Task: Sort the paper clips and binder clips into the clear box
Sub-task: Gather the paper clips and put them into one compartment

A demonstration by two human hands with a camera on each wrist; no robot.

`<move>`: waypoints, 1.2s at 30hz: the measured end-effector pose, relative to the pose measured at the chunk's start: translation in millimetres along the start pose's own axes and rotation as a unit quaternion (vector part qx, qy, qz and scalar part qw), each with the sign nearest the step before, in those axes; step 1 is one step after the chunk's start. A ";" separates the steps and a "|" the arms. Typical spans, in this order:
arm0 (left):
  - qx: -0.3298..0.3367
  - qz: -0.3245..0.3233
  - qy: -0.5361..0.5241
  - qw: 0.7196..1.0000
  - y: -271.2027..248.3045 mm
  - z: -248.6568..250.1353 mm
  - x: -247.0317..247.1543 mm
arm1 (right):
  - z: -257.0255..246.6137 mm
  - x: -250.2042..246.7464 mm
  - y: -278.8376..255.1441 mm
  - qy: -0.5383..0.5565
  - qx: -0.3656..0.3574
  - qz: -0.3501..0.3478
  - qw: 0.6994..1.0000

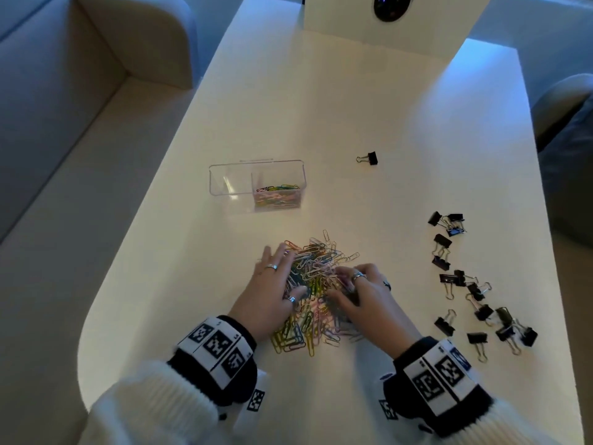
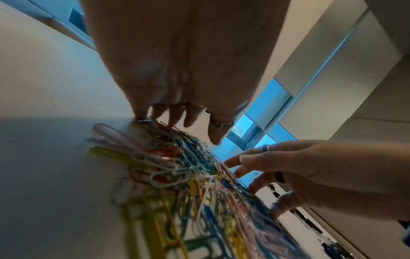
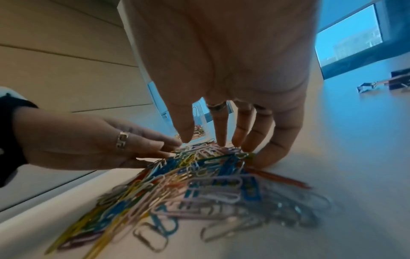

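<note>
A heap of coloured paper clips [image 1: 316, 281] lies on the white table [image 1: 353, 101] near me. My left hand [image 1: 290, 271] rests on the heap's left side with straight, spread fingers. My right hand [image 1: 338, 284] touches the right side of the heap with its fingertips and holds nothing that I can see. In the wrist views the fingertips of my left hand [image 2: 184, 122] and my right hand [image 3: 221, 140] touch the clips [image 3: 199, 175]. The clear box [image 1: 256, 184] stands beyond the heap; its right compartment holds paper clips and its left one is bare. Several black binder clips [image 1: 465, 284] lie scattered to the right.
One binder clip [image 1: 369, 159] lies alone at mid-table, right of the box. A white stand with a round lens [image 1: 388, 8] sits at the table's far end. A pale sofa [image 1: 64, 91] runs along the left, and a cushioned seat [image 1: 564, 107] is at the right.
</note>
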State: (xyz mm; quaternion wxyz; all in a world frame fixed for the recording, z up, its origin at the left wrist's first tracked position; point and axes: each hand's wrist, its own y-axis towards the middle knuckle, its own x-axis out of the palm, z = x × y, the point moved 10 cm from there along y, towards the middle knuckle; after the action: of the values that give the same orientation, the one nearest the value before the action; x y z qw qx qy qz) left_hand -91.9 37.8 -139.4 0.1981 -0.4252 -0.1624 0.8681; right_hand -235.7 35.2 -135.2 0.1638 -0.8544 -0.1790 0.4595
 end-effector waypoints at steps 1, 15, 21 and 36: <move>0.013 0.011 -0.028 0.999 0.1 4.6 -1.9 | -1.9 -2.6 0.4 0.002 -0.001 0.009 1.000; 0.147 0.194 -0.033 0.969 -18.1 42.4 -110.9 | -47.9 5.1 33.3 -0.096 -0.086 0.012 0.992; 0.146 0.323 0.039 0.934 -0.1 35.5 -179.6 | -53.2 0.6 40.0 -0.033 -0.102 0.020 0.994; 0.028 0.155 0.155 0.975 60.1 -5.5 -143.2 | -90.1 -69.5 54.0 0.117 -0.123 0.117 0.978</move>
State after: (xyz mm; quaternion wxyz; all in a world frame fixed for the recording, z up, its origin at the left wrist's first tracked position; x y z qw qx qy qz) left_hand -19.7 -82.9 -73.2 0.0958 -0.5689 -0.0372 0.8160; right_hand -187.0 -54.6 -61.6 0.0227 -0.9311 -0.1121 0.3465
